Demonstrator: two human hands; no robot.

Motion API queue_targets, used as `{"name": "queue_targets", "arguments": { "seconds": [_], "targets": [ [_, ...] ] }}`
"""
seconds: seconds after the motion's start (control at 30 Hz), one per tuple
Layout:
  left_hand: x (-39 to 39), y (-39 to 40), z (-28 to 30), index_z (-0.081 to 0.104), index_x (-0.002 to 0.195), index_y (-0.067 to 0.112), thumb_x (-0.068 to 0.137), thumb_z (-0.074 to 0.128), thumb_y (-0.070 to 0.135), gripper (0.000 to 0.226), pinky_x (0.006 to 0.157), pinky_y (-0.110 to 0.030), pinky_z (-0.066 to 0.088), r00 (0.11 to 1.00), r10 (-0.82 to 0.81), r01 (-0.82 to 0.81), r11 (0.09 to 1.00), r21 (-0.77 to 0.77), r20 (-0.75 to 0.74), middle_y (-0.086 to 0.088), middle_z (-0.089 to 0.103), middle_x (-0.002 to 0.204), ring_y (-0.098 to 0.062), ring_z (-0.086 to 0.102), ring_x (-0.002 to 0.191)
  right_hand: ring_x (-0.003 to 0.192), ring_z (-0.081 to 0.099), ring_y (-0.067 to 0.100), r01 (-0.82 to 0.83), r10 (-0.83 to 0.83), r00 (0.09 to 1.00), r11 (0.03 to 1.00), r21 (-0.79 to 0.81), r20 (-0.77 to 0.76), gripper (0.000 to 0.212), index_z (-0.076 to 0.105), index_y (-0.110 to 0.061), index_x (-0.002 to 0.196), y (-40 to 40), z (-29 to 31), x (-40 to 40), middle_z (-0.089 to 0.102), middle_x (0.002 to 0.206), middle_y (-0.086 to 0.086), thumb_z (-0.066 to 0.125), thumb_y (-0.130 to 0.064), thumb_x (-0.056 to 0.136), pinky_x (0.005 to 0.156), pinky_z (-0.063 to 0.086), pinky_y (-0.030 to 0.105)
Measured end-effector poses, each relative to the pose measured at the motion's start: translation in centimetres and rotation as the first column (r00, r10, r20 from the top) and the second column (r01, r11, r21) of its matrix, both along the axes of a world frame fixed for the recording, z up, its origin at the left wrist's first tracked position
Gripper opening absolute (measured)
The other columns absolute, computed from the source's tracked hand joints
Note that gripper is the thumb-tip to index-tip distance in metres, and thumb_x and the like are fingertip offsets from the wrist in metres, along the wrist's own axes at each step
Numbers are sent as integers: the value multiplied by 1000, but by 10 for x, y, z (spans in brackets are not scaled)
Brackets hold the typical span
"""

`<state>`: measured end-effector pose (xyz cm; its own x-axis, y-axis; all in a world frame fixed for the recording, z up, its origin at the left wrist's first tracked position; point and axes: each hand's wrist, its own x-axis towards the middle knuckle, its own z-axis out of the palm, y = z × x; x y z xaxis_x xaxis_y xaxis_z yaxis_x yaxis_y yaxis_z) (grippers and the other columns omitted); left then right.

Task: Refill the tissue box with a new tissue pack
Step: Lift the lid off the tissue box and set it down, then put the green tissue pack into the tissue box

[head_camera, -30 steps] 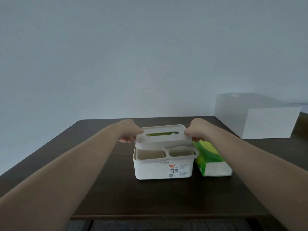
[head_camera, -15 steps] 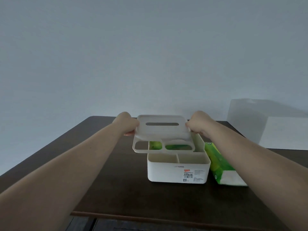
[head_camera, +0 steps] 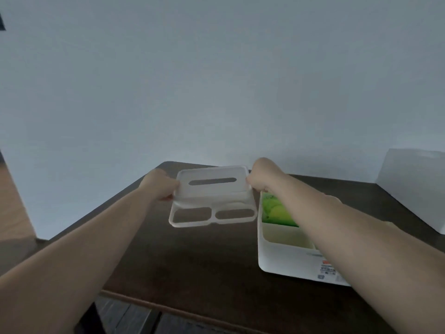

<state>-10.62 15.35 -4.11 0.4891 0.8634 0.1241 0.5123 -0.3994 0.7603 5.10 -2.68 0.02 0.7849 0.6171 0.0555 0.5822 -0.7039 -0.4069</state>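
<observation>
Both hands hold the white lid [head_camera: 212, 198] of the tissue box above the dark table, left of the box. My left hand [head_camera: 160, 185] grips its left end and my right hand [head_camera: 261, 175] its right end. The lid has a long slot on top and two cut-out openings at its near side. The open white tissue box [head_camera: 284, 256] stands at the right, partly behind my right forearm. A green tissue pack [head_camera: 277, 212] lies in its far compartment; the near compartments look empty. The second pack seen earlier is hidden.
The dark wooden table [head_camera: 192, 261] has its front edge near the bottom of the view. A large white box [head_camera: 414, 186] stands at the far right of the table. A pale wall rises behind.
The lid has come off the box and moved up and to the left in both hands. The view has swung left, so the box now sits at the right.
</observation>
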Motion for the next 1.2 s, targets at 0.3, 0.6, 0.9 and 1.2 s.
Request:
{"name": "queue_targets", "arguments": {
  "seconds": [0.3,0.6,0.9,1.2],
  "targets": [
    [-23,39,-40,41,46,10,68,48,4,24,63,-35,45,987,34,-52,993,-110,-154,-16,49,55,-28,52,58,53,41,19,-107,109,994,943,-315,-10,22,51,-3,64,52,-27,-28,45,62,8,48,3,85,57,36,28],
    [-9,47,-61,45,52,6,67,43,3,16,60,-31,42,960,-23,-13,992,-126,-280,-18,51,59,-29,49,55,70,51,20,-151,125,988,868,-473,-86,16,62,-1,94,61,-45,-20,54,80,12,46,-3,94,75,42,28],
    [-11,33,-51,46,69,11,76,46,6,8,55,-27,31,920,33,5,995,95,-390,-3,48,68,-23,42,62,66,56,23,-133,124,991,903,-409,-49,32,55,-3,65,52,-39,-27,62,80,12,43,-5,94,76,44,31],
    [12,-14,-14,48,76,13,80,50,12,5,57,-28,33,934,-57,137,969,205,-353,-5,49,79,-23,44,71,75,66,28,-88,82,996,970,-227,-38,30,68,6,101,3,0,-23,72,98,19,42,-5,91,69,51,32]
  ]
}}
